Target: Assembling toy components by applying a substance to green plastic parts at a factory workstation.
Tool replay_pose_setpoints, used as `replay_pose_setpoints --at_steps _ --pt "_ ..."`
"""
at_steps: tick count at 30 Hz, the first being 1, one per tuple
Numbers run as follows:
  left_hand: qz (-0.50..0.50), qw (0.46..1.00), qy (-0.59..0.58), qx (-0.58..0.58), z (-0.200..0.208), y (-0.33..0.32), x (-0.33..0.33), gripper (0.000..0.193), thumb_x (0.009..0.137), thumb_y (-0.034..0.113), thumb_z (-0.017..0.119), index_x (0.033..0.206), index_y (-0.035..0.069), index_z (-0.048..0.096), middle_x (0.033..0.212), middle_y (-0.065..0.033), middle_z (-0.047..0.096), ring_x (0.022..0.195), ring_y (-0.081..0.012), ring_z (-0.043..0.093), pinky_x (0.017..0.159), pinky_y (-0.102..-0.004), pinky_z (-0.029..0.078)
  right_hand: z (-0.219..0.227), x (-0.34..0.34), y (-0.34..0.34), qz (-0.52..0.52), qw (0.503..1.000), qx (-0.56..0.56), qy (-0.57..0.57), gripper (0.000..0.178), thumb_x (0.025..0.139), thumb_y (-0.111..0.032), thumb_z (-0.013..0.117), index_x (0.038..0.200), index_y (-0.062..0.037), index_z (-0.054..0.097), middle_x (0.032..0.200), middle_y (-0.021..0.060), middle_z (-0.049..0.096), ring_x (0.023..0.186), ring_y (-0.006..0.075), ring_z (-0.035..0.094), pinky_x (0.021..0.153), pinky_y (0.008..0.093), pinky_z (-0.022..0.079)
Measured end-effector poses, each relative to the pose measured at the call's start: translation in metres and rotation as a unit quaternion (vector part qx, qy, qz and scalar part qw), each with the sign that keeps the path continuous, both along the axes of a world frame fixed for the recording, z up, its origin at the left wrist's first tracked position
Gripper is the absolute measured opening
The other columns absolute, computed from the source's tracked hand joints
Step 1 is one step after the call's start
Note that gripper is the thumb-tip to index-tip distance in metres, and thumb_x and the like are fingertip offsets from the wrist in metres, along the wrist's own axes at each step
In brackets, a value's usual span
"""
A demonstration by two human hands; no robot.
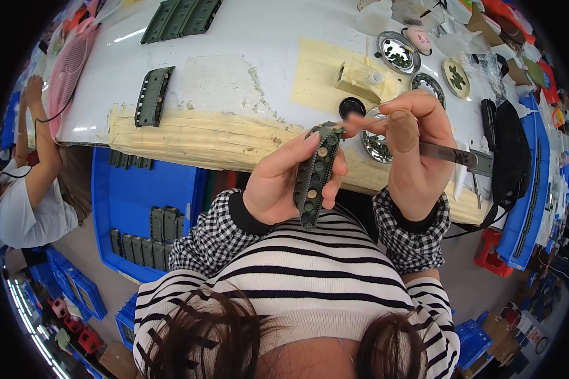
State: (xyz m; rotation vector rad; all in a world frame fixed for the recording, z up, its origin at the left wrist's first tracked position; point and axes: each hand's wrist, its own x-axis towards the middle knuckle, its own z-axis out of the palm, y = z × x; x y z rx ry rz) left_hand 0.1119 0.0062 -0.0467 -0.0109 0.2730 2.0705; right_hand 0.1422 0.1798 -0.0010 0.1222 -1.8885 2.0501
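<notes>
My left hand (265,189) is closed around a dark green toy tank track piece (310,183) with a row of wheels, held upright in front of the table edge. Tan discs mark some of its wheels. In my right hand (417,174) are metal tweezers (446,153), pinched between thumb and fingers. Their front end points left toward the top of the track piece; whether the tips touch it or grip a small part is too blurred to tell. A brown covering (403,131) wraps one right finger.
Round metal dishes (399,54) of small green parts stand beyond my right hand, near a small black dish (352,107). Another assembled green piece (153,96) lies left on the table. A blue bin (104,208) holds more below. Another person (31,208) works at far left.
</notes>
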Motion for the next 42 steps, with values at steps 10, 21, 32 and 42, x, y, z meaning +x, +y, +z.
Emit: replay_pose_setpoints --at_steps 10,21,32,42 --pt "0.004 1.0 -0.001 -0.001 0.0 0.0 0.0 0.047 0.104 0.027 0.032 0.14 -0.002 0.032 0.092 -0.009 0.056 0.067 -0.0174 0.059 0.056 -0.0296 0.054 0.0 -0.001 0.0 -0.017 1.0 0.003 0.006 0.014 0.096 -0.008 0.056 0.1 0.005 0.056 0.091 0.0081 0.062 0.083 0.0168 0.068 0.076 0.0272 0.057" --pt "0.088 0.927 0.306 -0.198 0.019 -0.012 -0.012 0.055 0.104 0.028 0.036 0.151 0.003 0.021 0.133 -0.0181 0.051 0.108 -0.0201 0.059 0.096 -0.0363 0.047 -0.022 -0.04 0.036 -0.211 0.854 0.471 0.066 0.014 0.078 -0.001 0.073 0.09 -0.0046 0.069 0.078 0.0055 0.058 0.065 0.0133 0.058 0.054 0.0254 0.044" --pt "0.113 0.67 0.634 -0.369 0.026 -0.016 -0.014 0.049 0.089 0.007 0.06 0.137 0.004 0.051 0.103 -0.0063 0.054 0.089 -0.0135 0.049 0.079 -0.0233 0.039 0.004 -0.009 0.004 -0.059 0.978 0.181 0.081 0.006 0.09 -0.001 0.062 0.095 0.0031 0.061 0.088 0.0073 0.058 0.074 0.0105 0.061 0.066 0.0205 0.05" --pt "0.132 0.664 0.641 -0.363 0.021 -0.015 -0.013 0.049 0.087 0.006 0.061 0.135 0.003 0.052 0.101 -0.007 0.054 0.087 -0.0147 0.049 0.079 -0.0253 0.04 -0.003 -0.012 0.001 -0.036 0.978 0.186 0.083 0.006 0.089 0.001 0.063 0.093 0.0045 0.061 0.086 0.0083 0.058 0.073 0.0126 0.062 0.064 0.0219 0.052"
